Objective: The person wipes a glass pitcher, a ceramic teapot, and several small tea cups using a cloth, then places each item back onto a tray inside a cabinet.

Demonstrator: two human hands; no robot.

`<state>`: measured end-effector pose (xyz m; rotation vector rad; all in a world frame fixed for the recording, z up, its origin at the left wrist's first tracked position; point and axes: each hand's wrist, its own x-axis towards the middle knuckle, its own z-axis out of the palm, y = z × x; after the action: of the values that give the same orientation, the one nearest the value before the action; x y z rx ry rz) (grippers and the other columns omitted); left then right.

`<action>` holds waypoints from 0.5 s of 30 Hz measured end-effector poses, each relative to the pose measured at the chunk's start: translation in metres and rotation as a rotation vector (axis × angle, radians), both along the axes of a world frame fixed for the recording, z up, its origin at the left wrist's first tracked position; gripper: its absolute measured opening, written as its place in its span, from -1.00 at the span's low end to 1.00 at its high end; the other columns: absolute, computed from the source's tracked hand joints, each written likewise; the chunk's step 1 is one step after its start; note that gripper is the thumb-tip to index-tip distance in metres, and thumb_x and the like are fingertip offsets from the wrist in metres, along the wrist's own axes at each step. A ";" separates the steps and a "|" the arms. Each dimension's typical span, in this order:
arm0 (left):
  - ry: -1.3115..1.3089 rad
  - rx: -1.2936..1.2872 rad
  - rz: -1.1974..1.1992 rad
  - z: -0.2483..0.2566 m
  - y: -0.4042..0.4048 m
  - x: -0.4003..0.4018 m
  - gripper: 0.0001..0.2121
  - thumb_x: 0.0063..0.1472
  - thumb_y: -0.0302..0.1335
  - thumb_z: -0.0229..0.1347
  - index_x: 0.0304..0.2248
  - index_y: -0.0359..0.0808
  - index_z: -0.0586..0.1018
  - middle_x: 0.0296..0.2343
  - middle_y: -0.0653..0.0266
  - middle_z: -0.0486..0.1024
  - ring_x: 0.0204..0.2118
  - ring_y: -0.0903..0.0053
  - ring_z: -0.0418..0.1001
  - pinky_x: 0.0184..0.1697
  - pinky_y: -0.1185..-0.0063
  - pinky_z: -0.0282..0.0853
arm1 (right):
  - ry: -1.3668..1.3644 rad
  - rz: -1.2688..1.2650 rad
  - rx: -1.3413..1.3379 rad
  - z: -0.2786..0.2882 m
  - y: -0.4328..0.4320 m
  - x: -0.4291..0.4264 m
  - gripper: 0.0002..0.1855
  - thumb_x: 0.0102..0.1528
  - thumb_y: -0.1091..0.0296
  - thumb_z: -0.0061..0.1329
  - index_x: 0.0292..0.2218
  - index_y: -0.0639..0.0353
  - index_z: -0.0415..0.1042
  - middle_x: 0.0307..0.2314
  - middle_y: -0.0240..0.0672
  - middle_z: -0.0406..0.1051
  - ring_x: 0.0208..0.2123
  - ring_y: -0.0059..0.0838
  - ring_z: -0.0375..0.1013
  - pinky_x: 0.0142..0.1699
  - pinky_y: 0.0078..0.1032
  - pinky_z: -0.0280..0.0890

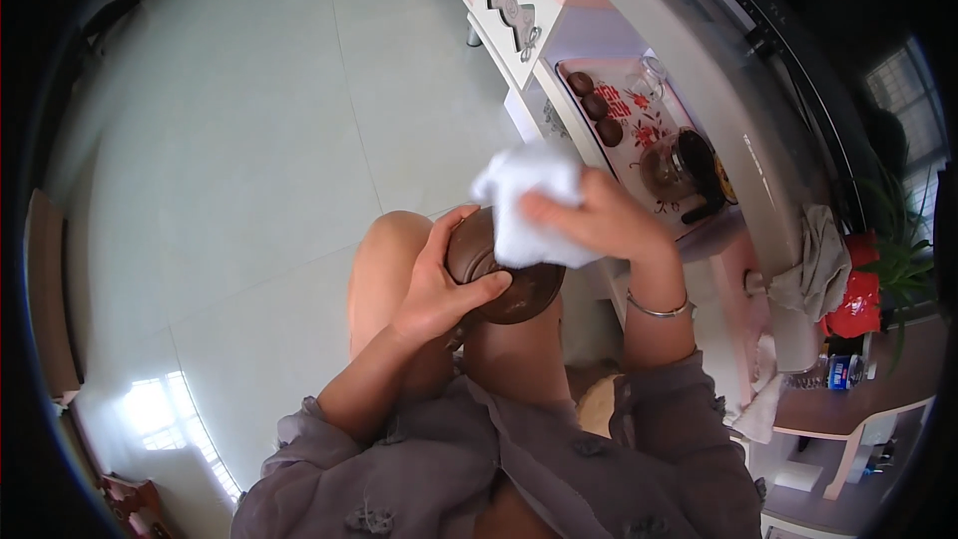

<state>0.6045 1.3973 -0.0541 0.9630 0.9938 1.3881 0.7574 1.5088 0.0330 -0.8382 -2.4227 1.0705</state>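
My left hand [449, 284] grips a round, dark brown pot or jar [524, 299] by its side, with the thumb over its top edge. The brown vessel is tilted above my knees. A white cloth [524, 172], blurred, is held in my right hand [584, 213] and covers the upper right part of the vessel. The fingers of my right hand are partly hidden by the cloth. Whether the cloth presses on the vessel or hangs just over it, I cannot tell.
On the right, a floral tray [625, 157] on a cabinet shelf holds small brown cups [595, 106], a glass pot with a black handle [670, 165] and clear glassware [650, 78]. A grey cloth [812, 277], a potted plant [902, 262] and a bottle [842, 372] are farther right.
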 end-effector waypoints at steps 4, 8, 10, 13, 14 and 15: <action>0.220 0.022 0.050 -0.004 -0.002 0.003 -0.30 -0.18 -0.47 0.19 -0.05 -0.37 0.08 -0.17 0.12 0.22 -0.07 0.44 0.17 -0.01 0.53 0.10 | -0.413 -0.012 0.304 -0.001 -0.014 -0.026 -0.52 -0.06 -0.02 -0.19 -0.46 0.34 0.38 -0.56 0.00 0.36 -0.45 -0.08 0.36 -0.33 -0.35 0.24; 0.292 0.033 0.061 0.004 -0.003 0.006 -0.27 -0.20 -0.44 0.22 -0.05 -0.38 0.06 -0.17 0.07 0.22 -0.07 0.42 0.18 -0.02 0.52 0.11 | -0.482 -0.119 0.308 0.001 -0.012 -0.034 -0.49 -0.04 -0.05 -0.23 -0.57 0.34 0.37 -0.65 -0.03 0.35 -0.54 -0.03 0.35 -0.38 -0.30 0.24; 0.371 0.052 0.076 0.004 -0.002 0.004 -0.23 -0.23 -0.41 0.24 -0.05 -0.39 0.04 -0.17 0.06 0.22 -0.08 0.41 0.19 -0.03 0.53 0.13 | -0.522 -0.127 0.231 0.008 -0.005 -0.039 -0.49 -0.05 -0.04 -0.23 -0.57 0.34 0.37 -0.65 -0.03 0.35 -0.53 -0.04 0.36 -0.38 -0.30 0.23; 0.462 0.154 0.132 0.003 -0.005 0.010 -0.16 -0.26 -0.39 0.25 -0.03 -0.38 -0.02 -0.19 0.06 0.24 -0.11 0.41 0.24 -0.08 0.52 0.18 | -0.482 -0.091 0.274 0.006 -0.014 -0.044 -0.54 -0.04 0.00 -0.22 -0.44 0.33 0.37 -0.56 -0.02 0.37 -0.47 -0.12 0.38 -0.35 -0.34 0.24; 0.435 0.162 0.124 -0.002 -0.003 0.011 -0.10 -0.29 -0.37 0.27 -0.01 -0.37 -0.07 -0.21 0.06 0.26 -0.14 0.39 0.28 -0.13 0.50 0.22 | -0.485 -0.065 0.374 0.001 -0.024 -0.048 -0.56 -0.05 0.02 -0.20 -0.42 0.32 0.36 -0.53 -0.02 0.37 -0.45 -0.12 0.38 -0.33 -0.34 0.24; 0.434 0.158 0.123 -0.007 -0.002 0.011 -0.10 -0.29 -0.37 0.27 -0.01 -0.37 -0.07 -0.21 0.06 0.26 -0.14 0.39 0.28 -0.13 0.50 0.22 | -0.487 -0.043 0.471 -0.002 -0.032 -0.052 -0.58 -0.05 0.04 -0.19 -0.39 0.30 0.35 -0.51 -0.02 0.37 -0.43 -0.13 0.38 -0.31 -0.35 0.25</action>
<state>0.6157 1.3950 -0.0615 1.3792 1.2948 1.4038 0.7053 1.4770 0.0310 -1.0608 -2.8556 0.2585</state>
